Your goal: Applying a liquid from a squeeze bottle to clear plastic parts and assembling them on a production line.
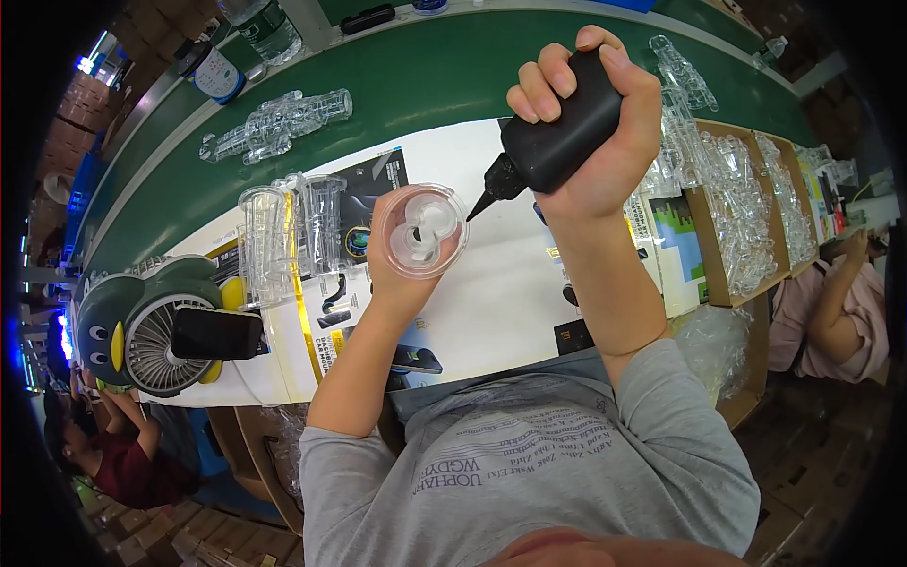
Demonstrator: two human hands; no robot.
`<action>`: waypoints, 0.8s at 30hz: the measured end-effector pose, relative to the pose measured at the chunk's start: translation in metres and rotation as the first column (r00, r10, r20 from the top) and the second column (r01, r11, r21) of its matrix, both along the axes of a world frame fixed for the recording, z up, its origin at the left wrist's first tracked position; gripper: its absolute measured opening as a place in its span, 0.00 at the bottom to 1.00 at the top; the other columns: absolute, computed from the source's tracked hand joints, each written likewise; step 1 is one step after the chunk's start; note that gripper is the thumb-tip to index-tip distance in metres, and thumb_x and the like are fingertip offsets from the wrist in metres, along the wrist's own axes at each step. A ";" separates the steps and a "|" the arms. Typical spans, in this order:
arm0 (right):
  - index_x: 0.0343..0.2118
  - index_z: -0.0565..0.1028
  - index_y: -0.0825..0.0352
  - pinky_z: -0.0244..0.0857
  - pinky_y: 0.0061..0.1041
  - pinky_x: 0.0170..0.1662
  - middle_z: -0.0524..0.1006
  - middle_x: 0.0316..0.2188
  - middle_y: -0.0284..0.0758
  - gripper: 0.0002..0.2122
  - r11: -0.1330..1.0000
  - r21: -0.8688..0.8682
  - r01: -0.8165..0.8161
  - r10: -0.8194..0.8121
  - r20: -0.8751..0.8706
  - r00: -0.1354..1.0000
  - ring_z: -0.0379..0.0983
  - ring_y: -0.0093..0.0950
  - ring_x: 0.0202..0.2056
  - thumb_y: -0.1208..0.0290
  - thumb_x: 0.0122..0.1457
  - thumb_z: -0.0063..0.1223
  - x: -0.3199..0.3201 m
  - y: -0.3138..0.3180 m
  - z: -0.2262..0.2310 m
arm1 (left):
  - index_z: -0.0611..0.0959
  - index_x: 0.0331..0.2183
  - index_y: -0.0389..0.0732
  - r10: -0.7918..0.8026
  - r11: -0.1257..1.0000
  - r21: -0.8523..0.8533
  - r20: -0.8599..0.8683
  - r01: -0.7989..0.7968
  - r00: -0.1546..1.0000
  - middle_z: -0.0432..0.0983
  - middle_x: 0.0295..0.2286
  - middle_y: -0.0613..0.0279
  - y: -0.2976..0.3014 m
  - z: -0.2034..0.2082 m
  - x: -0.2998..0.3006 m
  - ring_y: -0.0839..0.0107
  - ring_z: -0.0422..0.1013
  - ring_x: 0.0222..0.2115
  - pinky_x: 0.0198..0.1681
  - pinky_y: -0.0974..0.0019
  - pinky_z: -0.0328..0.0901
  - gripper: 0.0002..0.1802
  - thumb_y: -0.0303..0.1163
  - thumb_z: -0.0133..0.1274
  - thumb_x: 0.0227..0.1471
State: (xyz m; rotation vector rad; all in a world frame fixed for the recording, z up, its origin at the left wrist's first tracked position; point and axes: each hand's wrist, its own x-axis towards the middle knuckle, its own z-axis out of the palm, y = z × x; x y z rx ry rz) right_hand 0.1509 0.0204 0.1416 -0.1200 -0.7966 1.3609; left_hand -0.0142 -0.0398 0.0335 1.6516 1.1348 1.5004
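**Black bottle in R hand, nozzle at rim of clear cup-shaped piece in L hand**

Hidden bits 1st: most L hand (402, 285) fingers are behind the clear cup-shaped piece (442, 244), so exact grip pts can't be made out. Pale round shapes show inside it; can't tell if they're part of its moulding or sth separate. The nozzle (485, 196) tip is at the R side of the rim; touching or just in front, unclear. Phone (217, 335) covers part of the penguin-shaped fan (142, 321). Ppl at far L & R are partly cut off by the dark fisheye edge.

Looks: piece is transparent plastic w/ a round rim, open side toward the camera. Bottle (557, 142) is matte black, w/ a black collar & thin tapered nozzle; it's tilted, base up to the R, nozzle down to the L.

Position: piece is in L hand's grasp, held above the white printed sheet (501, 302) on the green tabletop (416, 85). R hand (619, 151) is wrapped round the bottle, fingers curled over it, a bit higher & to the R. Nozzle bridges the gap btwn the two. Clear plastic parts (269, 241) stand just L of L hand; more fill the cardboard box (770, 210) on the R.
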 end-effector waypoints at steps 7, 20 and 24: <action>0.34 0.64 0.64 0.55 0.21 0.26 0.62 0.21 0.33 0.10 0.997 0.074 0.030 -0.030 -0.001 1.000 0.57 0.23 0.21 0.63 0.54 0.39 0.000 -0.002 0.001 | 0.70 0.41 0.37 0.000 1.000 -0.010 -0.046 0.000 0.999 0.70 0.37 0.59 -0.002 0.003 -0.001 0.69 0.69 0.40 0.45 0.68 0.62 0.27 0.21 0.61 0.35; 0.35 0.62 0.64 0.54 0.23 0.28 0.62 0.22 0.33 0.10 0.950 0.310 0.042 -0.059 0.046 0.997 0.57 0.22 0.21 0.65 0.53 0.37 0.002 -0.007 0.007 | 0.69 0.42 0.38 0.011 1.000 0.001 -0.041 -0.011 0.999 0.69 0.38 0.60 -0.003 0.018 -0.002 0.70 0.69 0.39 0.44 0.68 0.64 0.33 0.22 0.66 0.31; 0.35 0.62 0.64 0.54 0.23 0.28 0.62 0.22 0.34 0.10 0.951 0.307 0.041 -0.054 0.035 0.998 0.57 0.22 0.21 0.65 0.53 0.36 0.002 -0.008 0.008 | 0.68 0.41 0.38 -0.027 0.999 -0.043 0.106 0.032 0.994 0.70 0.40 0.59 -0.002 0.014 -0.008 0.69 0.70 0.40 0.44 0.68 0.64 0.33 0.24 0.67 0.30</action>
